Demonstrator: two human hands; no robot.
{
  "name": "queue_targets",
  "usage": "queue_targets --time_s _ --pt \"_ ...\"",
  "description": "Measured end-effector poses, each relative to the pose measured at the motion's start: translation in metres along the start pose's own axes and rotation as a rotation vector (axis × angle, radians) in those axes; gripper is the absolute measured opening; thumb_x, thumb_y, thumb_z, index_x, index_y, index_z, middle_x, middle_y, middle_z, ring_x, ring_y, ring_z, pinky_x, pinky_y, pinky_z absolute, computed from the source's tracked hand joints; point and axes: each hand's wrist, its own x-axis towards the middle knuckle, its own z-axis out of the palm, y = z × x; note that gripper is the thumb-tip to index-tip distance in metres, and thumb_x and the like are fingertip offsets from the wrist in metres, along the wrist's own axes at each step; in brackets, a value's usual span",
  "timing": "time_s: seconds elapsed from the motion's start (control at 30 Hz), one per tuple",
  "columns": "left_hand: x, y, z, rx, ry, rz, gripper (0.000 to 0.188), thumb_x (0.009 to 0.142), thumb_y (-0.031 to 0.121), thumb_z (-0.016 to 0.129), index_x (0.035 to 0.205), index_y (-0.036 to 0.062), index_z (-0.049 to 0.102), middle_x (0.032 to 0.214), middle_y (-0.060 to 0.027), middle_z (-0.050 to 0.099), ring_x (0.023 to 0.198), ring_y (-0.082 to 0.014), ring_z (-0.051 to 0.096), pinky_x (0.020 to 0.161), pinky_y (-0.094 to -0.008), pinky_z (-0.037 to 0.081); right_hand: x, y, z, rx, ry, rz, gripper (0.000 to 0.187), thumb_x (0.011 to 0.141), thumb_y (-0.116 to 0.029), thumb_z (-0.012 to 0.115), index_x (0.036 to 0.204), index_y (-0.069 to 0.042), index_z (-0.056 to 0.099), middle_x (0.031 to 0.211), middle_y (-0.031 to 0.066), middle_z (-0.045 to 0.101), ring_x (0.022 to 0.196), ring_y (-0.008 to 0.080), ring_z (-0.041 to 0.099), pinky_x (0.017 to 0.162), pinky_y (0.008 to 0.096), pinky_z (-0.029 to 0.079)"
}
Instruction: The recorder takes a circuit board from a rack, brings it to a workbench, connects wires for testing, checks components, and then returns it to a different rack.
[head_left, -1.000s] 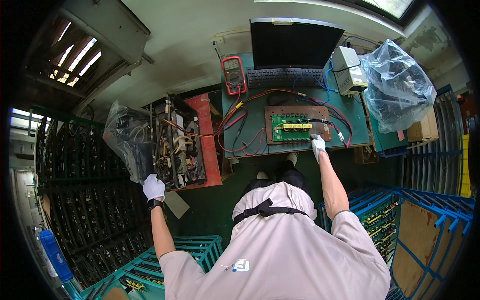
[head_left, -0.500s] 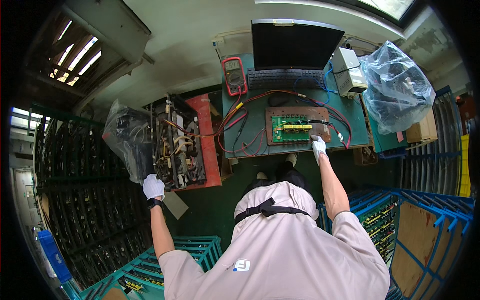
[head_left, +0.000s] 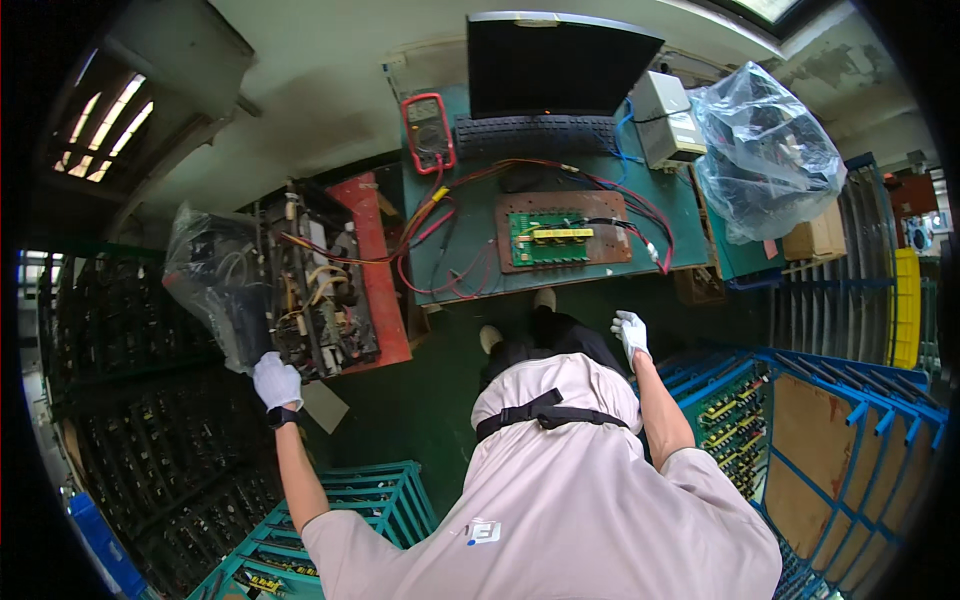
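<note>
My left hand (head_left: 277, 381), in a white glove with a black watch on the wrist, is at the near end of an open electrical unit (head_left: 325, 290) full of wires and parts. Its fingers bend down beside the clear plastic bag (head_left: 205, 265); what they hold is hidden. My right hand (head_left: 630, 335), also gloved, hangs in the air before the bench edge, fingers loosely bent and apart, holding nothing. Beyond it, a green circuit board (head_left: 549, 250) with yellow parts lies on a brown plate (head_left: 512, 210), with wires attached.
On the green bench (head_left: 590, 278) are a red multimeter (head_left: 428, 133), a keyboard (head_left: 540, 135), a dark monitor (head_left: 560, 65) and a grey box (head_left: 668, 118). Red and black leads (head_left: 480, 170) run to the unit. Racks (head_left: 400, 500) of boards stand on both sides behind me.
My right hand has drawn back from the brown plate's near corner to the air before the bench. My left hand stays at the unit's near end. The whole view has shifted somewhat.
</note>
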Motion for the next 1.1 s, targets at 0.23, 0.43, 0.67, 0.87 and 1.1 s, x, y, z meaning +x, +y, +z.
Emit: queue_targets --time_s 0.23,0.43,0.67,0.87,1.1 --pt "0.008 0.002 0.003 0.064 -0.023 0.09 0.028 0.081 0.017 0.062 0.102 0.0008 0.07 0.107 -0.0212 0.071 0.111 -0.0415 0.064 0.098 -0.0516 0.051 0.001 -0.053 -0.072 -0.097 0.037 -0.232 0.032 0.1 -0.004 0.048 0.124 -0.001 0.069 0.098 0.0074 0.072 0.08 0.0147 0.066 0.078 0.0289 0.056" --pt "-0.041 0.191 -0.031 -0.447 0.008 -0.06 0.024 0.092 0.017 0.063 0.11 0.0084 0.076 0.107 -0.0138 0.075 0.102 -0.0336 0.07 0.095 -0.0445 0.054 0.044 -0.145 -0.1 -0.34 0.293 -0.711 0.029 0.105 -0.022 0.058 0.126 -0.005 0.069 0.115 0.0167 0.074 0.104 0.029 0.072 0.093 0.037 0.055" --pt "-0.069 0.609 -0.053 -1.404 -0.402 0.062 0.034 0.106 0.031 0.053 0.12 0.0062 0.073 0.117 -0.0165 0.074 0.111 -0.0355 0.07 0.098 -0.0422 0.054 0.114 -0.205 -0.089 -0.621 -0.653 -0.142 0.043 0.107 -0.04 0.042 0.108 -0.01 0.072 0.092 -0.0012 0.07 0.078 0.0116 0.053 0.076 0.0266 0.043" --pt "-0.061 0.804 -0.089 -1.538 -0.688 -0.166 0.061 0.109 0.05 0.044 0.113 -0.0041 0.072 0.112 -0.0256 0.073 0.113 -0.0436 0.066 0.095 -0.0451 0.049 0.15 -0.217 -0.113 -0.619 -0.906 -0.473 0.039 0.109 -0.037 0.044 0.098 -0.005 0.064 0.079 0.0014 0.055 0.072 0.0129 0.046 0.067 0.031 0.04" --pt "-0.046 0.848 -0.058 -1.53 -0.582 -0.412 0.046 0.108 0.039 0.052 0.103 -0.0006 0.076 0.104 -0.0101 0.078 0.098 -0.02 0.073 0.086 -0.0342 0.053 0.163 -0.213 -0.101 -0.137 -0.993 -0.039 0.038 0.111 -0.041 0.05 0.117 -0.009 0.07 0.098 -0.0037 0.064 0.084 0.0088 0.052 0.074 0.0268 0.045"
